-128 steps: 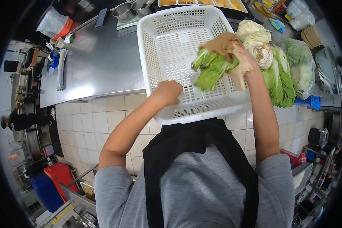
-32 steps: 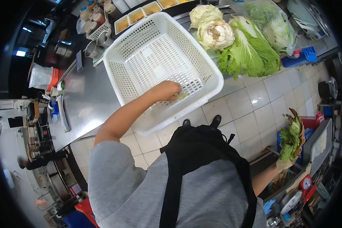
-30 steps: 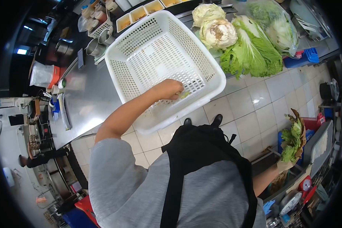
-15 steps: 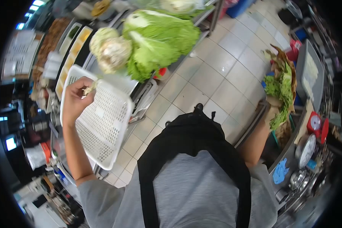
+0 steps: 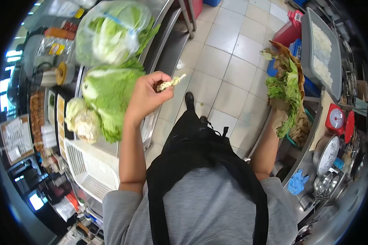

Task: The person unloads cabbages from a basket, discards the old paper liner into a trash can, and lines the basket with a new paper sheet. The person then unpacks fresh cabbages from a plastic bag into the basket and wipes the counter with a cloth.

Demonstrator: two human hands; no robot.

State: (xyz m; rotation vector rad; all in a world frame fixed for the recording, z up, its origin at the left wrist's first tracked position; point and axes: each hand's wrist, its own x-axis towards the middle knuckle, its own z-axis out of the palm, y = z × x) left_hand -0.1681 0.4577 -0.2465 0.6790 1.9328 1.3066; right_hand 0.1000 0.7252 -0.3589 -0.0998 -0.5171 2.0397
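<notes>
My left hand is closed in a pinch on a small, pale, crumpled vegetable scrap. It is held up in front of the counter edge, beside a large head of napa cabbage. My right hand is wrapped round a bunch of wilted leaves, green and partly brown, which hide most of its fingers. A pale round vegetable head lies against the napa cabbage. Below it stands a white perforated basket, left of my left forearm.
Behind the napa cabbage sits more cabbage in a clear plastic bag. On the right are a grey tub with white contents, a red scale, a metal bowl and a blue glove. Tiled floor runs between the counters.
My left hand has moved from over the white basket to the right, past the counter edge, with the scrap still pinched. The view has turned; my right hand keeps its leaves.
</notes>
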